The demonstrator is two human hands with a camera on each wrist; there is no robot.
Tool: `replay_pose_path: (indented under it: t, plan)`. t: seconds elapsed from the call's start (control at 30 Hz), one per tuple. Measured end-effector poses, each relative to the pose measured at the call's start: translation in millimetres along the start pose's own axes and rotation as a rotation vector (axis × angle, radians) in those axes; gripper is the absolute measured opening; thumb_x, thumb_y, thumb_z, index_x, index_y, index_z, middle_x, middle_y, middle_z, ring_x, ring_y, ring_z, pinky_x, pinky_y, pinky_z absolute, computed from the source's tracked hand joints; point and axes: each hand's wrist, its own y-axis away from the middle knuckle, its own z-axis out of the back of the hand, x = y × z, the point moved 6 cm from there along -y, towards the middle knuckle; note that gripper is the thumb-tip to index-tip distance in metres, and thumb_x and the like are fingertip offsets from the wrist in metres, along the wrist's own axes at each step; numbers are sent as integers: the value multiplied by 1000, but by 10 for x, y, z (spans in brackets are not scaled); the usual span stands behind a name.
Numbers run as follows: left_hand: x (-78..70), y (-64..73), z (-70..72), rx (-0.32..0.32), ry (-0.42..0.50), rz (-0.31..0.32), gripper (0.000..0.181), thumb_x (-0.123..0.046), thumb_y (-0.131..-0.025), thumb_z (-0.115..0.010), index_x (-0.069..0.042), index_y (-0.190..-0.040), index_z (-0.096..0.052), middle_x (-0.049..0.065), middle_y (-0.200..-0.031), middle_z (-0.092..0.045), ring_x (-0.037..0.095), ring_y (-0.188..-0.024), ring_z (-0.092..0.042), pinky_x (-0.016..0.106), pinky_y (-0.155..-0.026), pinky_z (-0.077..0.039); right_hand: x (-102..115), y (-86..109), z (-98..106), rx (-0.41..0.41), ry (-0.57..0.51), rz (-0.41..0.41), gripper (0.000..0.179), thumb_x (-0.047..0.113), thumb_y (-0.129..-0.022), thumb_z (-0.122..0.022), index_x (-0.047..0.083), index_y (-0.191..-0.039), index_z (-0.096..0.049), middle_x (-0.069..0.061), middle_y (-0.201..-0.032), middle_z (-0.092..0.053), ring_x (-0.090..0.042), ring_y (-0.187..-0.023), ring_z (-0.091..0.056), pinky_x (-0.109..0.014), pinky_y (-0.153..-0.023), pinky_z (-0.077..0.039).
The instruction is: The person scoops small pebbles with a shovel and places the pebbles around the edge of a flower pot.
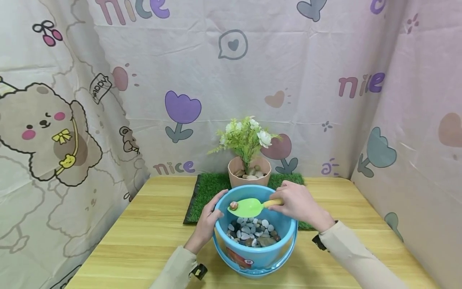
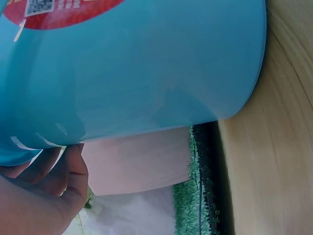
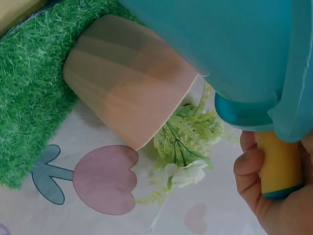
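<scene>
A blue bucket (image 1: 258, 257) stands on the wooden table, with many pebbles (image 1: 250, 233) at its bottom. My right hand (image 1: 297, 202) grips the yellow handle (image 3: 281, 166) of a small toy shovel. Its green blade (image 1: 249, 207) is over the bucket's opening, with a brownish pebble (image 1: 234, 206) near the tip. On the other side, my left hand (image 1: 209, 216) holds the bucket's rim at the left. The left wrist view shows those fingers (image 2: 76, 169) bent at the rim beside the blue wall (image 2: 146, 63).
Behind the bucket, a pink flowerpot (image 1: 249, 180) with white flowers (image 1: 264, 138) and stones stands on a green turf mat (image 1: 213, 188). The bucket's handle (image 1: 260, 272) hangs down in front. Printed cloth (image 1: 231, 80) surrounds the table (image 1: 151, 224) at the back and sides.
</scene>
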Motion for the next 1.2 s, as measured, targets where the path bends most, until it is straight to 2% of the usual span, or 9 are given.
replay_pose_path:
  t: [0.13,0.3,0.53,0.67,0.97,1.2]
  plan:
    - [-5,4,8,0,-2,4,68,-5,-82,-42,-17,-149,-43,8,-144,-52,30,-117,-58,34,-83,-51,9,8,-7,-23,3,-5,19,42,-73,-82,27,-84,-80,18,-69,-62,-3,-64,-37,-16,-54,-30]
    - [-10,0,6,10,4,6,69,-5,-82,-41,-22,-149,-43,7,-144,-52,29,-115,-58,34,-83,-51,-5,23,-18,-9,-26,-51,18,42,-74,-82,27,-83,-80,19,-67,-59,-3,-65,-37,-17,-54,-31]
    - [-8,-4,3,13,3,5,69,-5,-82,-41,-17,-149,-42,8,-144,-52,29,-116,-58,32,-83,-51,-8,35,-20,-59,-48,-57,19,40,-70,-85,25,-81,-80,17,-68,-62,-2,-65,-38,-16,-55,-32]
    - [-4,-4,9,14,5,11,68,-5,-82,-41,-19,-149,-43,8,-144,-52,28,-114,-58,33,-83,-51,-12,40,-23,-78,-61,-68,21,40,-69,-85,25,-81,-80,17,-70,-65,-2,-65,-39,-16,-55,-32]
    - [5,-8,23,11,-4,15,68,-4,-84,-42,-24,-148,-43,8,-143,-53,27,-108,-58,36,-80,-51,-22,18,-22,-56,-94,-110,22,44,-70,-83,26,-83,-81,18,-72,-68,-1,-66,-39,-18,-56,-33]
    - [2,-7,12,18,-7,10,67,-5,-83,-42,-20,-149,-43,7,-146,-50,26,-111,-57,33,-82,-50,-44,41,-30,-29,-119,-126,21,44,-72,-81,28,-86,-81,17,-77,-71,0,-67,-40,-18,-59,-34]
